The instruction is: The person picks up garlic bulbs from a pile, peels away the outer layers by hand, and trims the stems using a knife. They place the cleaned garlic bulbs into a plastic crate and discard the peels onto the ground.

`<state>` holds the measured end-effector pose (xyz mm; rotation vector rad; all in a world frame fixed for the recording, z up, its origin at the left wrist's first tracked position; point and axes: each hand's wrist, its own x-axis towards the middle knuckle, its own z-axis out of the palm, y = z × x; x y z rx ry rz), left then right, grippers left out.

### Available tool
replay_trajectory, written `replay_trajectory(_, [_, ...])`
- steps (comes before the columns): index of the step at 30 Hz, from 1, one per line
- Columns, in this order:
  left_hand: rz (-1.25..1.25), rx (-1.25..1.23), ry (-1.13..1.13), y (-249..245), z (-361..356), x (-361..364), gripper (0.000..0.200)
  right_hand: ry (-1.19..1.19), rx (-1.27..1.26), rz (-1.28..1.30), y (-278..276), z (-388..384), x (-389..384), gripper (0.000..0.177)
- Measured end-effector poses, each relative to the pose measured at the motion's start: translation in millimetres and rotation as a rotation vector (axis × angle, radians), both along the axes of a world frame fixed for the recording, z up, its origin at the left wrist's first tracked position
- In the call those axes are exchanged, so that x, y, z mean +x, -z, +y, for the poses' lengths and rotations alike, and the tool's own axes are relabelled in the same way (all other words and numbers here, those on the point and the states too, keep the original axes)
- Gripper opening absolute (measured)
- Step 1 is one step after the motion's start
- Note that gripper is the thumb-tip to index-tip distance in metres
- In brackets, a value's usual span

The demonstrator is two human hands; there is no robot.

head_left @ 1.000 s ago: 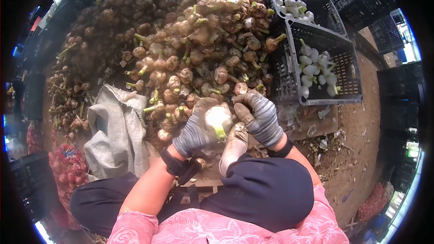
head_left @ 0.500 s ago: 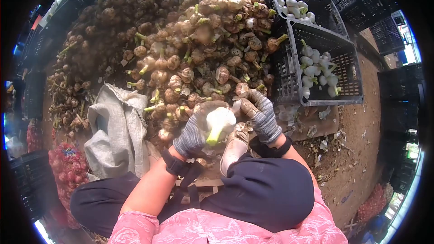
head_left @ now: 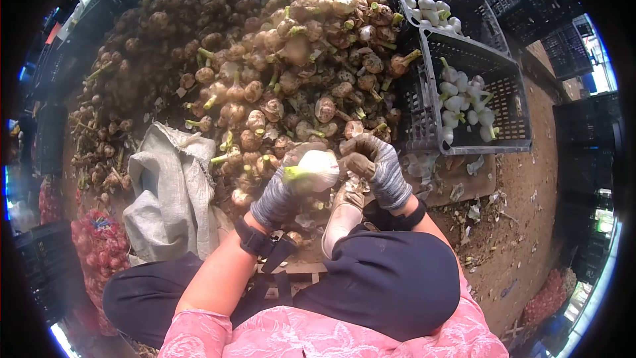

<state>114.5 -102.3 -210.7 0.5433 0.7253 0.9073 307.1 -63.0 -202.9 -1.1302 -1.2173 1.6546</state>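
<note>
The white bulb (head_left: 319,169) sits at the center of the view, above the person's lap, its green stem (head_left: 295,174) pointing to 9 o'clock. The gloved left hand (head_left: 281,189) holds it from the stem side, its grip closed around the bulb, which hides part of the fingers. At the bulb's 3 o'clock, the gloved right hand (head_left: 379,169) is bent, thumb and fingers drawn together close to the bulb's rounded end; whether they pinch anything or touch the bulb cannot be told.

From the bulb, a shoe (head_left: 344,215) lies at 5 o'clock and a pale woven sack (head_left: 169,192) at 9 o'clock. A heap of soil-stained bulbs (head_left: 271,86) spreads from 10 to 1 o'clock. A black crate (head_left: 519,109) at 2 o'clock holds clean white bulbs; another crate (head_left: 495,26), also holding white bulbs, adjoins it toward 1 o'clock. Peel scraps (head_left: 474,212) litter the ground (head_left: 530,205) between 3 and 4 o'clock. A red net bag (head_left: 103,245) stands at 8 o'clock.
</note>
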Motion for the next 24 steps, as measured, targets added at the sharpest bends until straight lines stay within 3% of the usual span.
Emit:
replay_trajectory(1, [0.000,-0.001,0.001,-2.6,1.0,1.4,0.062,-0.054,-0.101,0.050,-5.7,1.3,0.8,0.026])
replay_trajectory(3, [0.359,0.214,0.079,-7.8,4.4,4.7,0.063,-0.113,-0.039,-0.045,-4.7,3.0,0.8,0.027])
replay_trajectory(4, [0.358,0.212,0.081,-6.9,4.1,5.5,0.063,-0.177,0.023,-0.139,-3.8,3.2,0.5,0.028])
replay_trajectory(9, [0.511,0.388,0.160,-3.3,5.7,0.2,0.065,-0.228,-0.043,-0.093,-6.2,2.6,0.3,0.023])
replay_trajectory(11, [0.566,0.461,0.204,0.0,8.9,-3.5,0.065,-0.222,-0.148,0.048,-5.3,1.2,1.6,0.019])
replay_trajectory(13, [1.180,1.502,0.243,6.5,12.8,-6.5,0.065,-0.207,-0.142,0.056,-4.3,-0.1,2.3,0.017])
replay_trajectory(14, [1.180,1.503,0.243,2.7,11.4,-5.2,0.065,-0.192,-0.136,0.063,-4.3,-0.5,2.6,0.016])
replay_trajectory(16, [0.645,0.579,0.114,-11.2,6.6,0.5,0.050,-0.182,-0.108,0.039,-11.5,-1.7,2.0,0.016])
replay_trajectory(20, [0.721,0.484,0.118,-18.7,5.6,5.7,0.055,-0.202,-0.075,-0.107,-20.8,-4.1,-0.2,0.018])
replay_trajectory(22, [0.626,0.399,0.008,-10.7,2.6,5.4,0.062,-0.203,-0.067,-0.091,-23.7,-4.6,-0.1,0.017])
replay_trajectory(24, [0.581,0.467,0.010,0.8,1.7,1.1,0.064,-0.193,0.195,-0.272,-20.9,-2.3,1.1,0.014])
